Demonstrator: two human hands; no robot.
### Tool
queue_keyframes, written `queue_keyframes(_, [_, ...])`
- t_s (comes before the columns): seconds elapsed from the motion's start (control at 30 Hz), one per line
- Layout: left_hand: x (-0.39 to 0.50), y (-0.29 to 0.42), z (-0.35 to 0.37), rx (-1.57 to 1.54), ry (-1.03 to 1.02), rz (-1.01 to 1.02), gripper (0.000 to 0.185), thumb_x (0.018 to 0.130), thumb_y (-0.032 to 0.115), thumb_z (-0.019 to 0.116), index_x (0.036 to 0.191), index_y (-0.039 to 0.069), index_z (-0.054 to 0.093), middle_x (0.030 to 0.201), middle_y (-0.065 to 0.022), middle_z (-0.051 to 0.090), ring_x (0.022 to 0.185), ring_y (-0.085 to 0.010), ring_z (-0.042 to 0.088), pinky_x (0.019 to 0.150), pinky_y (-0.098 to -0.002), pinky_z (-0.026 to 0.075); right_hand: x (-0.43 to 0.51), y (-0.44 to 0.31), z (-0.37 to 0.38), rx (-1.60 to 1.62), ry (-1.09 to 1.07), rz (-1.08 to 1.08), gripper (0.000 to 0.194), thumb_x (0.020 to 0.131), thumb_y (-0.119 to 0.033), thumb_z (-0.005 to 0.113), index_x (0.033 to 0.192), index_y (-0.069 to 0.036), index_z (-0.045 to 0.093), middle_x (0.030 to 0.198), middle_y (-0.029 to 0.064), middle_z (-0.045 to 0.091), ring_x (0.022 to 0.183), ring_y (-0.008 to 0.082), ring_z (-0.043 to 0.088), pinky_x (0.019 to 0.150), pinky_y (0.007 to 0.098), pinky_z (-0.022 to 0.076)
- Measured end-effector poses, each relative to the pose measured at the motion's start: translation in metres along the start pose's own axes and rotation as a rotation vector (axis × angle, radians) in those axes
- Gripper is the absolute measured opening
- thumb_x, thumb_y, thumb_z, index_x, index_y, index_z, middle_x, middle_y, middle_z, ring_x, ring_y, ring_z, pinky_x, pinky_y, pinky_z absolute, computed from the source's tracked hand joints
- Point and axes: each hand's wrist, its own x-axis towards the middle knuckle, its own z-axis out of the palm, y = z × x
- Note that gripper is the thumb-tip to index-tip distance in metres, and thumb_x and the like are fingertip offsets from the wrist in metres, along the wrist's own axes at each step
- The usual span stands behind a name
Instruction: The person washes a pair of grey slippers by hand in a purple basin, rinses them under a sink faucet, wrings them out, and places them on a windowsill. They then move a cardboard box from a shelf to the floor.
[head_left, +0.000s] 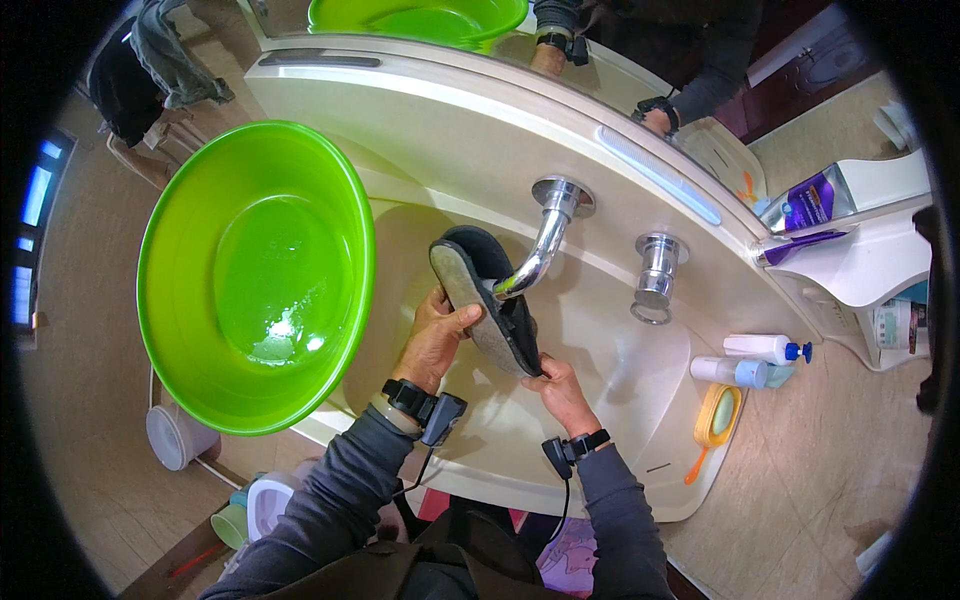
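Note:
A dark grey slipper (481, 322) with a paler sole is held tilted over the white washbasin (442, 420). My left hand (439, 337) grips its side, the thumb lying on the sole. At the slipper's lower end, my right hand (561, 390) pinches the edge between thumb and fingers. The chrome spout (544, 244) ends right at the slipper's opening; a small whitish patch shows there, and I cannot tell whether it is running water. Part of the slipper's far side is hidden behind the spout.
A large green plastic basin (255, 169) rests at the basin's left end. Right of the spout is a chrome tap handle (658, 274). Pump bottle (757, 347), clear bottle (727, 371) and yellow soap dish (707, 427) stand on the right ledge. A mirror (675, 45) spans the back.

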Motion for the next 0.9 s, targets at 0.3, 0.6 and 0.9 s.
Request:
queue_keyframes(0.3, [0.008, -0.004, -0.014, -0.064, -0.121, 0.14, 0.074, 0.07, -0.006, 0.085, 0.138, 0.0, 0.057, 0.131, -0.0102, 0.067, 0.123, -0.0258, 0.062, 0.111, -0.0393, 0.047, -0.006, 0.021, -0.004, 0.027, -0.034, 0.067, 0.034, 0.086, 0.005, 0.071, 0.12, 0.002, 0.07, 0.099, -0.0003, 0.07, 0.092, 0.0106, 0.06, 0.088, 0.0284, 0.049])
queue_keyframes(0.6, [-0.001, -0.004, -0.024, 0.002, -0.169, -0.018, 0.062, 0.072, -0.009, 0.082, 0.13, 0.003, 0.065, 0.124, -0.0084, 0.072, 0.117, -0.0238, 0.067, 0.11, -0.0394, 0.048, -0.011, 0.031, -0.007, -0.144, -0.111, 0.175, 0.025, 0.085, 0.007, 0.074, 0.109, 0.0, 0.074, 0.099, -0.0056, 0.07, 0.091, 0.0077, 0.061, 0.087, 0.0278, 0.0508])
queue_keyframes(0.9, [0.002, -0.002, -0.016, -0.016, -0.145, 0.006, 0.056, 0.077, -0.006, 0.081, 0.13, 0.004, 0.066, 0.123, -0.0057, 0.073, 0.114, -0.0206, 0.068, 0.106, -0.0377, 0.05, -0.011, 0.032, -0.008, -0.102, -0.078, 0.162, 0.023, 0.087, 0.005, 0.074, 0.11, 0.001, 0.072, 0.098, -0.0032, 0.07, 0.091, 0.0096, 0.062, 0.088, 0.0291, 0.0511])
